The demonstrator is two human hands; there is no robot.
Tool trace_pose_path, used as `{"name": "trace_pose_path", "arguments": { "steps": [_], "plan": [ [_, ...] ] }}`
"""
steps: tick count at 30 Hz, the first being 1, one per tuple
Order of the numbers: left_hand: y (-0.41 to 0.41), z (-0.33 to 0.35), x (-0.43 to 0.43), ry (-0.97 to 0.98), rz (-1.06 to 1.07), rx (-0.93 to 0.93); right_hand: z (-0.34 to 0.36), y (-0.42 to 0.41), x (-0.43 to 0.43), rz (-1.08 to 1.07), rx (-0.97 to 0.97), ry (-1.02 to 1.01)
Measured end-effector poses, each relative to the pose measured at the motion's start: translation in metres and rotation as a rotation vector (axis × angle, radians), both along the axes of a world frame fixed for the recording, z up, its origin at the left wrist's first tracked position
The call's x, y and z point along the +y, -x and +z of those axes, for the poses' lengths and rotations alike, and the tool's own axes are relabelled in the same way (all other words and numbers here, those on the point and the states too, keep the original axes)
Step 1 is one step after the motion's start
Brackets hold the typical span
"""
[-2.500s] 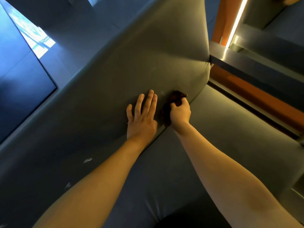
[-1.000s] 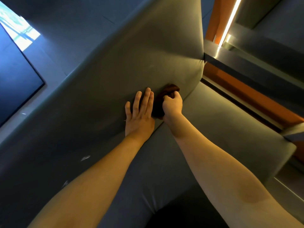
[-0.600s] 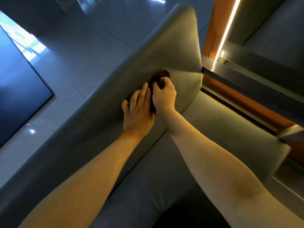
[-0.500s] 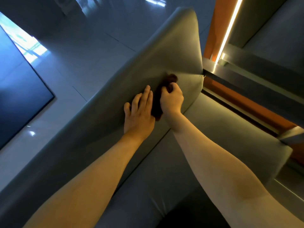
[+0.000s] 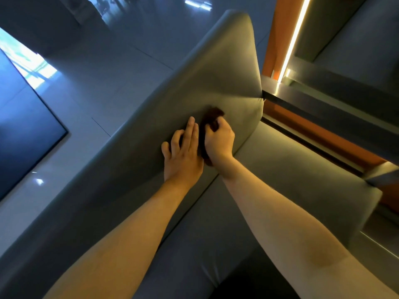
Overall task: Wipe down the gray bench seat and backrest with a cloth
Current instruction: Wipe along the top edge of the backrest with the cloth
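Note:
The gray bench backrest (image 5: 216, 78) runs diagonally from lower left up to a rounded end at top centre. The gray seat (image 5: 291, 180) lies below and to the right of it. My right hand (image 5: 219, 141) grips a dark brown cloth (image 5: 212, 117) and holds it against the backrest near its right end. The cloth shows above and left of the fist; the hand hides the rest. My left hand (image 5: 183, 154) lies flat on the backrest just left of the cloth, fingers straight and pointing up.
A glossy grey tiled floor (image 5: 108, 67) lies beyond the backrest. A dark panel (image 5: 23, 126) sits at the left. An orange wall strip (image 5: 323, 134) and a lit light bar (image 5: 293, 39) run along the right, behind the seat's edge.
My right hand has rubbed the cloth up the backrest from the crease by the seat, then slightly back down. The left hand stays pressed beside it. The camera has tilted up.

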State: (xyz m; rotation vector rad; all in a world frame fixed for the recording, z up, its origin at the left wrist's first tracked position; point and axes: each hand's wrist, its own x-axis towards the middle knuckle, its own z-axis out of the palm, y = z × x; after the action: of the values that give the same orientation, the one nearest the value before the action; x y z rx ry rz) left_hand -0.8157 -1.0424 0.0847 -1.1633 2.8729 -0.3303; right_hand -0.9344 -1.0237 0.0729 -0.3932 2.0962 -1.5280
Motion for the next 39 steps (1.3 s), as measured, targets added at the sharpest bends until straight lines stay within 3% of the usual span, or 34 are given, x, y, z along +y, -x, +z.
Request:
{"name": "trace_pose_path", "arguments": {
  "steps": [4, 7, 10, 12, 15, 17, 19, 22, 25, 30, 35, 39],
  "plan": [
    [0.001, -0.003, 0.006, -0.095, 0.017, -0.018, -0.033, -0.011, 0.020, -0.126, -0.342, -0.075],
    [-0.001, -0.012, 0.013, -0.159, 0.020, -0.077, -0.050, -0.017, 0.034, -0.106, -0.463, -0.101],
    [0.004, -0.022, 0.019, -0.192, 0.019, -0.125, -0.046, -0.016, 0.035, -0.082, -0.407, 0.053],
    [0.006, -0.029, 0.019, -0.170, 0.015, -0.095, -0.037, -0.007, 0.028, -0.059, -0.270, 0.150],
    [0.010, -0.041, 0.016, -0.072, -0.011, -0.061, -0.031, 0.007, 0.017, -0.026, -0.005, 0.157],
    [0.015, -0.051, 0.016, -0.034, -0.048, -0.050, -0.043, 0.013, 0.015, -0.036, 0.073, 0.105],
    [0.022, -0.061, 0.018, -0.020, -0.100, -0.072, -0.070, 0.020, 0.017, -0.076, 0.028, 0.005],
    [0.026, -0.083, 0.022, -0.006, -0.147, -0.087, -0.121, 0.030, 0.033, -0.184, -0.286, -0.205],
    [0.027, -0.101, 0.021, 0.001, -0.135, -0.112, -0.147, 0.018, 0.048, -0.197, -0.461, -0.207],
    [0.022, -0.120, 0.021, -0.036, -0.130, -0.170, -0.124, 0.027, 0.033, -0.236, -0.417, 0.110],
    [0.026, -0.125, 0.021, -0.013, -0.112, -0.169, -0.112, 0.030, 0.025, -0.199, -0.278, 0.059],
    [0.029, -0.126, 0.022, -0.073, -0.089, -0.165, -0.108, 0.027, 0.035, -0.102, -0.395, 0.028]
  ]
}}
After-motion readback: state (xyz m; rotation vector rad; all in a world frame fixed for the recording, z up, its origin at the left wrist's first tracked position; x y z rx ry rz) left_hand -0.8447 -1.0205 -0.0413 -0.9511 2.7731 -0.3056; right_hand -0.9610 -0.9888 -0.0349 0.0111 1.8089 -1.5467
